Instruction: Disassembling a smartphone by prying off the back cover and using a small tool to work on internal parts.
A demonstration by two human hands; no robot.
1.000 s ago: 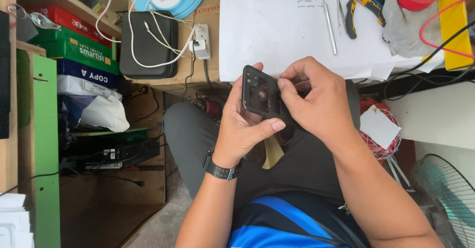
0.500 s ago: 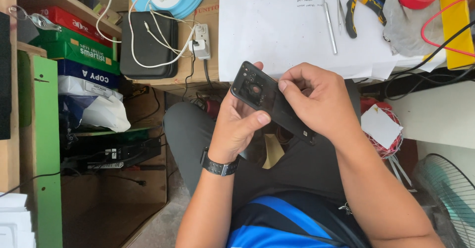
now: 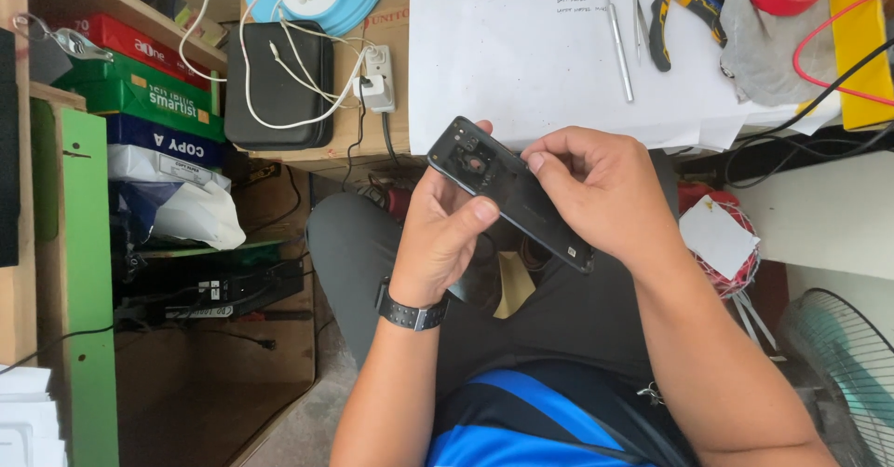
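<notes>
I have my left hand [image 3: 447,234] and right hand [image 3: 596,188] both gripping a dark phone body [image 3: 507,192], tilted over my lap, just off the worktop's [image 3: 521,67] near edge.

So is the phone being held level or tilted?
Tilted: the dark phone slants, camera end up-left, lower end down-right, between the left hand and right hand.

Single head view, looking steeply down, close over lap and desk edge [image 3: 559,141] (no second view).
</notes>
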